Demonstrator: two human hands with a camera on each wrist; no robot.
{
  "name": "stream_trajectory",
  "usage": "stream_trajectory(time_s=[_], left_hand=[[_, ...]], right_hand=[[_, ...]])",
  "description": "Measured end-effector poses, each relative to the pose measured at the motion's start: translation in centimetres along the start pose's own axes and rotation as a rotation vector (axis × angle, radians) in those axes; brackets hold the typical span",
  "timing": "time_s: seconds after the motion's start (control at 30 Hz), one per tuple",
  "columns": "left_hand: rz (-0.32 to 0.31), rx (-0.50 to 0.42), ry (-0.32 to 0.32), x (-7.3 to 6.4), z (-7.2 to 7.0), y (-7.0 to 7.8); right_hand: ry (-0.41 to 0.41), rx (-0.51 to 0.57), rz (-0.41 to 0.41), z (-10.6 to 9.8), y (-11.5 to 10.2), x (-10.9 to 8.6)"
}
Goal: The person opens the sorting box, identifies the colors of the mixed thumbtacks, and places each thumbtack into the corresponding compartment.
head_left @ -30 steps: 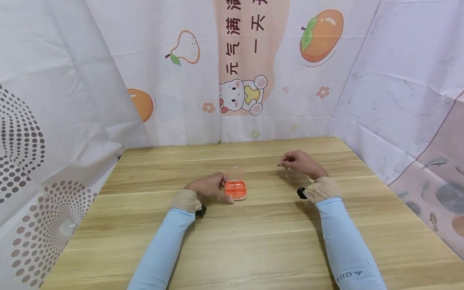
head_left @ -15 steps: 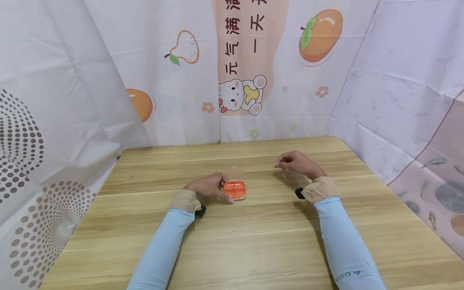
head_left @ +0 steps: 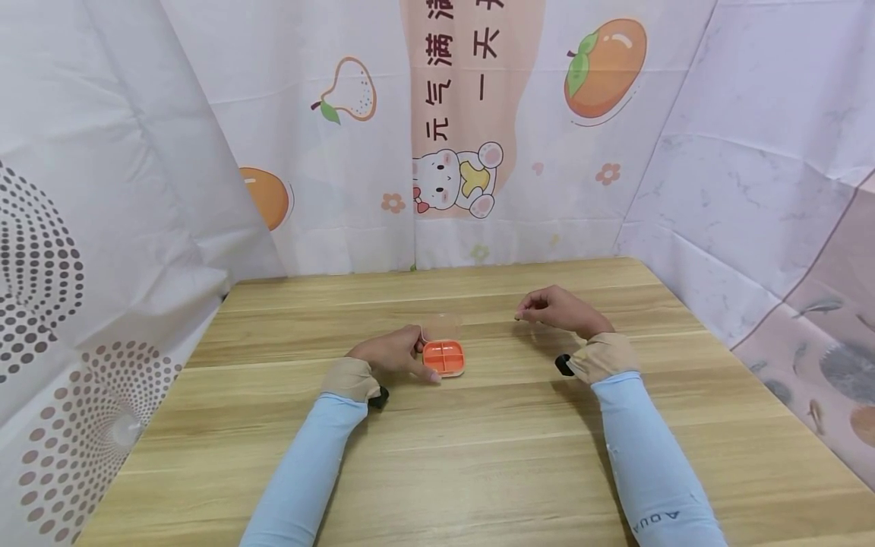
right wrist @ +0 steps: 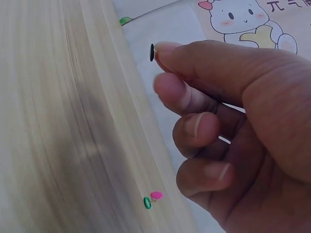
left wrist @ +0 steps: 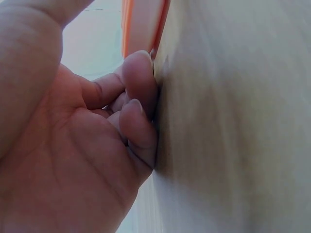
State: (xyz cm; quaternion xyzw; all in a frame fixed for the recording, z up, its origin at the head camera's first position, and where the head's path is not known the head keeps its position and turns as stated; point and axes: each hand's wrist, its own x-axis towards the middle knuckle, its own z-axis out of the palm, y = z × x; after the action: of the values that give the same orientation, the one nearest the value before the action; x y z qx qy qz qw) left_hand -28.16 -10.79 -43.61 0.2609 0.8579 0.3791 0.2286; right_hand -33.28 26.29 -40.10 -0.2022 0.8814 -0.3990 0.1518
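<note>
A small orange pill box (head_left: 443, 358) with four-way dividers lies on the table, its clear lid (head_left: 441, 327) folded back behind it. My left hand (head_left: 391, 353) grips the box from its left side, thumb along the near edge and curled fingers at the far left corner. In the left wrist view those fingertips are right at the orange wall (left wrist: 141, 29), low against the tabletop. To the right of the box, my right hand (head_left: 562, 310) pinches a dark-headed thumbtack (right wrist: 152, 52) between thumb and index finger, above the table. Its other fingers are loosely curled.
A green thumbtack (right wrist: 147, 202) and a pink thumbtack (right wrist: 156, 195) lie together on the wooden table (head_left: 478, 456) in the right wrist view. Printed curtains (head_left: 328, 190) stand behind the table and at both sides.
My right hand has shifted slightly left towards the pill box with the thumbtack pinched. The left hand and the box have stayed in place.
</note>
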Motion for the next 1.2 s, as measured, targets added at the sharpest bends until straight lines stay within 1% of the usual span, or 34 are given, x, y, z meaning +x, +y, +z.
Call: stream_trajectory(time_s=[0.17, 0.43, 0.67, 0.93, 1.2], left_hand=[[0.005, -0.004, 0.000, 0.1, 0.0, 0.0], [-0.005, 0.006, 0.015, -0.1, 0.0, 0.1], [-0.012, 0.013, 0.016, -0.2, 0.0, 0.2], [-0.017, 0.014, 0.017, -0.2, 0.0, 0.3], [-0.019, 0.016, 0.017, -0.2, 0.0, 0.3]], right_hand=[[-0.011, 0.008, -0.001, 0.1, -0.3, 0.1], [-0.036, -0.039, -0.021, 0.5, -0.8, 0.3], [-0.047, -0.038, -0.034, 0.7, -0.8, 0.6], [-0.068, -0.037, -0.038, 1.0, -1.5, 0.5], [-0.083, -0.039, -0.050, 1.4, -1.3, 1.0]])
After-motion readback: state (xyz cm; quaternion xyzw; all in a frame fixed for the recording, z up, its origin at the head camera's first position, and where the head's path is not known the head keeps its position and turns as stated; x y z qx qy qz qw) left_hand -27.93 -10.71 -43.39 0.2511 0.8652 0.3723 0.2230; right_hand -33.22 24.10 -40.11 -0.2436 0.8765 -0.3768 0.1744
